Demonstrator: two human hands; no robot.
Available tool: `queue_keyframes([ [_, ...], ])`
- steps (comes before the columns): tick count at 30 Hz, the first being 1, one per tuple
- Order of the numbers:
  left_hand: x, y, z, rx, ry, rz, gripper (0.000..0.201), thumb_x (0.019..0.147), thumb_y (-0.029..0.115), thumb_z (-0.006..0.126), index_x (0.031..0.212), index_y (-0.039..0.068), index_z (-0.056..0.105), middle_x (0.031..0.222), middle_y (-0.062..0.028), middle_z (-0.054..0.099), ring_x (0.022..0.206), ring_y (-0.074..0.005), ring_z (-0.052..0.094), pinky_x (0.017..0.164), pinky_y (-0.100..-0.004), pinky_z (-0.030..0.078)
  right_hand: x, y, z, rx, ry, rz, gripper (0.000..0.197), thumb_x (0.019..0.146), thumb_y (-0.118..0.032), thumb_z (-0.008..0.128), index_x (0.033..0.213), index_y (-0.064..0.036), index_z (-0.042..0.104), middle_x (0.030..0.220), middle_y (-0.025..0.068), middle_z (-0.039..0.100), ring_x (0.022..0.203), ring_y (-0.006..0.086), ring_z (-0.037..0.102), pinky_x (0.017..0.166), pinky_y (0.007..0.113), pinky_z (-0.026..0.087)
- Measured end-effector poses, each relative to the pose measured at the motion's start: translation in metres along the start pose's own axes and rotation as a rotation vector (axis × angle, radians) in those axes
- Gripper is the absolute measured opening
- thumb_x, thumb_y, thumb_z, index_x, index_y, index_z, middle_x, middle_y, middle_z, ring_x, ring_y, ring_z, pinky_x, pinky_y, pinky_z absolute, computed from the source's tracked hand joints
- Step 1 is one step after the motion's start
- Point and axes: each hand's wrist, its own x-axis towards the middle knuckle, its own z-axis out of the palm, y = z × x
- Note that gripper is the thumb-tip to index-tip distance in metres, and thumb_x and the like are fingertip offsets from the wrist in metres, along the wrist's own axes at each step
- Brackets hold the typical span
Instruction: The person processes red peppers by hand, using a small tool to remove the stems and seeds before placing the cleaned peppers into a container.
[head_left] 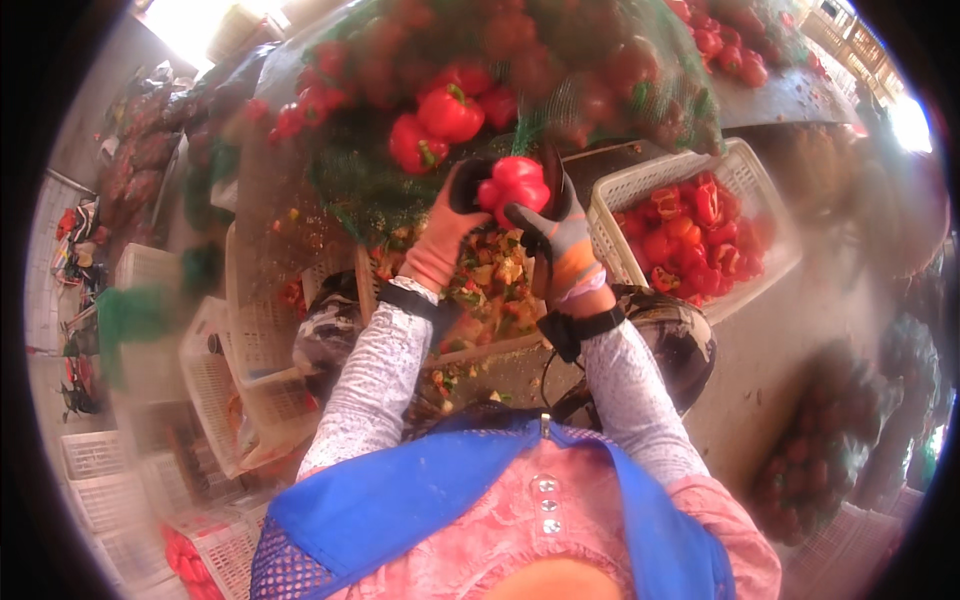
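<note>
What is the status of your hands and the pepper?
Left hand, right hand: red pepper held between. Pepper's visible side unbroken. Green mesh close beyond.

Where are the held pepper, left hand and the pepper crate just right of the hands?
Held pepper point(519, 184): head view, middle of its red skin.
Left hand point(443, 228): head view, salmon part of its glove.
Pepper crate point(668, 176): head view, inside of its far white wall.
</note>
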Motion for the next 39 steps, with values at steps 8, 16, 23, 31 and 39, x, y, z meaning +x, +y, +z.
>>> queue_keyframes([
  [8,-0.040,0.059,0.025,0.864,-0.217,0.187,0.088,0.071,0.010,0.076,0.146,0.001,0.031,0.141,-0.0223,0.043,0.135,-0.0381,0.040,0.113,-0.0437,0.033,-0.018,-0.026,-0.025,-0.365,-0.316,-0.349,0.071,0.081,-0.021,0.076,0.142,-0.0039,0.043,0.118,0.0088,0.062,0.094,0.0137,0.060,0.073,0.027,0.053],
  [16,-0.056,0.003,-0.008,0.357,0.129,-0.130,0.072,0.069,0.005,0.078,0.133,0.003,0.045,0.127,-0.0124,0.053,0.117,-0.0230,0.054,0.101,-0.0354,0.044,-0.038,-0.007,-0.003,-0.393,-0.144,-0.230,0.069,0.083,-0.029,0.077,0.139,0.0002,0.048,0.116,0.0135,0.067,0.104,0.0156,0.063,0.090,0.032,0.050],
  [23,-0.065,-0.003,0.016,0.575,-0.087,-0.067,0.084,0.068,0.001,0.079,0.139,0.006,0.034,0.127,-0.0133,0.052,0.116,-0.0268,0.055,0.100,-0.0369,0.046,-0.057,-0.037,0.003,-0.590,-0.088,-0.058,0.066,0.073,-0.033,0.078,0.128,-0.0068,0.054,0.102,0.0176,0.069,0.096,0.0277,0.067,0.086,0.037,0.051],
  [31,-0.061,0.015,0.032,0.755,-0.054,-0.093,0.079,0.063,0.011,0.084,0.129,0.002,0.040,0.118,-0.0128,0.053,0.110,-0.0243,0.055,0.096,-0.0362,0.047,-0.057,-0.018,-0.001,-0.538,-0.082,0.095,0.068,0.076,-0.036,0.074,0.131,-0.0047,0.050,0.099,0.0210,0.068,0.085,0.0322,0.068,0.076,0.041,0.053],
  [39,-0.068,0.001,0.054,0.440,0.086,-0.137,0.072,0.064,0.007,0.083,0.123,0.001,0.043,0.115,-0.0122,0.056,0.106,-0.0236,0.058,0.096,-0.0361,0.048,-0.064,-0.016,0.004,-0.596,0.048,0.016,0.064,0.074,-0.040,0.071,0.121,0.0009,0.056,0.098,0.0227,0.067,0.087,0.0333,0.068,0.076,0.041,0.053],
])
